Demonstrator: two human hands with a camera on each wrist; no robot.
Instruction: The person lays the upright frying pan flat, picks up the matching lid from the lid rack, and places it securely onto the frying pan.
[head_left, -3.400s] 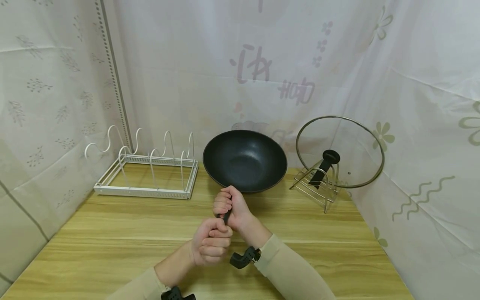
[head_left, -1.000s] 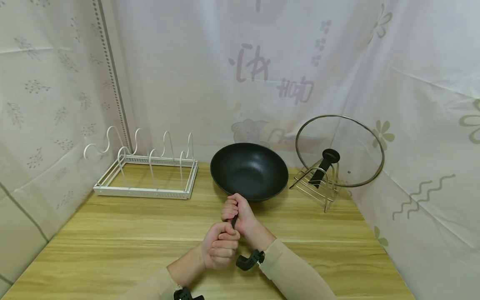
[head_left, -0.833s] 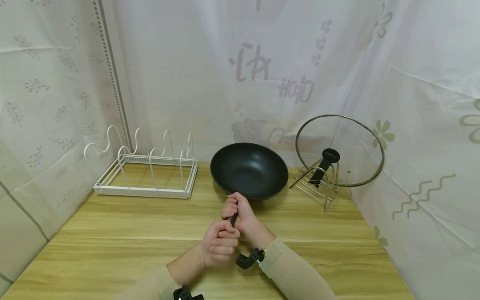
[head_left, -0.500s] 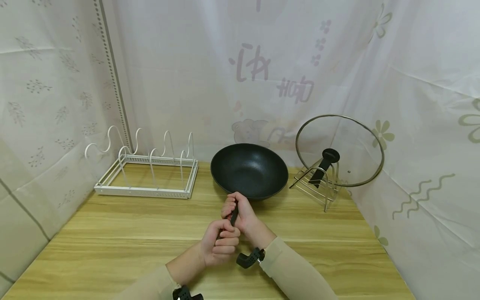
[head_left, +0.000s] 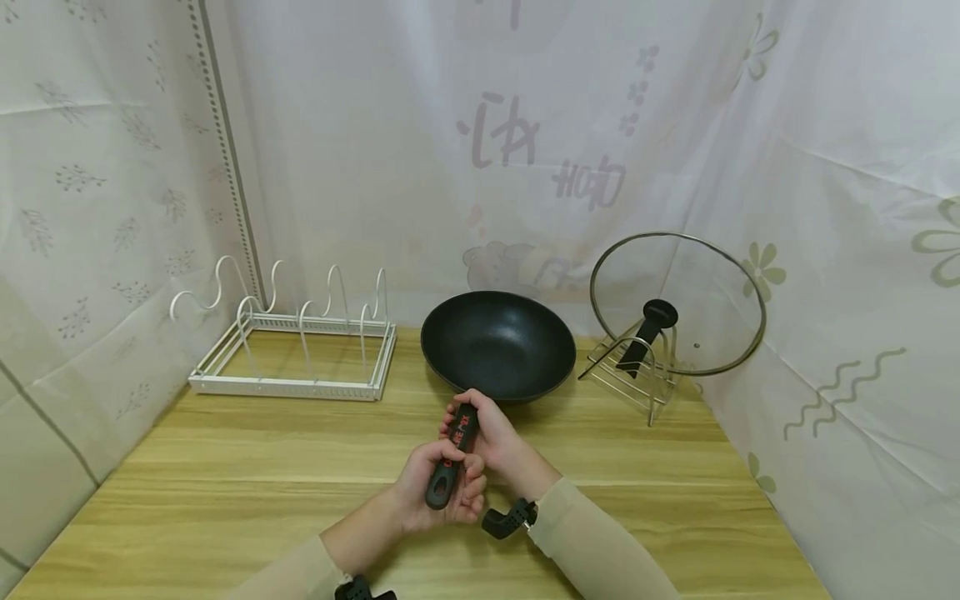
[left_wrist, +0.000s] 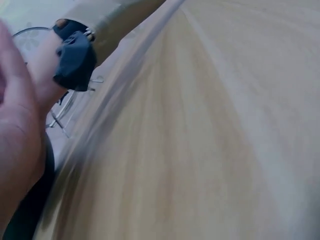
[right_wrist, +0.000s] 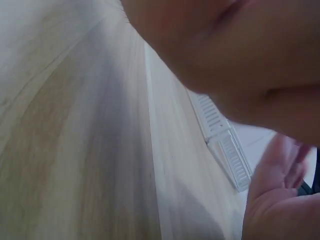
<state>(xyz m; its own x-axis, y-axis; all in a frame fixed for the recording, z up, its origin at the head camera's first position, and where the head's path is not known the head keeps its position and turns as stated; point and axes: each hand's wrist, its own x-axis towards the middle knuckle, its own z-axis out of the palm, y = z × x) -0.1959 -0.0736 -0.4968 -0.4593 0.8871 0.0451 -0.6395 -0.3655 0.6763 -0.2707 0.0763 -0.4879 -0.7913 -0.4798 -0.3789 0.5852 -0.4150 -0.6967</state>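
Note:
A black wok [head_left: 498, 342] stands tilted toward me at the back middle of the table, its bowl facing me. Its black handle [head_left: 465, 425], with red lettering, points down toward me. My right hand [head_left: 498, 433] holds the handle near the bowl, thumb along the top and fingertips showing on the far side. Lower down, my left hand [head_left: 423, 483] loosely holds the same handle, thumb across it and fingers curled beneath; the handle's end with its hanging hole lies uncovered over the palm. Both wrist views show mostly blurred skin and wood grain.
On the left stands a white pot rack [head_left: 285, 387] with upright curved dividers. To the right, a clear glass lid [head_left: 712, 308] with a black knob leans upright in a small wire stand [head_left: 651, 404]. Patterned curtains [head_left: 360, 167] enclose the wooden table [head_left: 285, 467].
The wok came lower and slightly right from its earlier raised position, then stayed in place. Both hands have since loosened around the handle, exposing its lettering and end.

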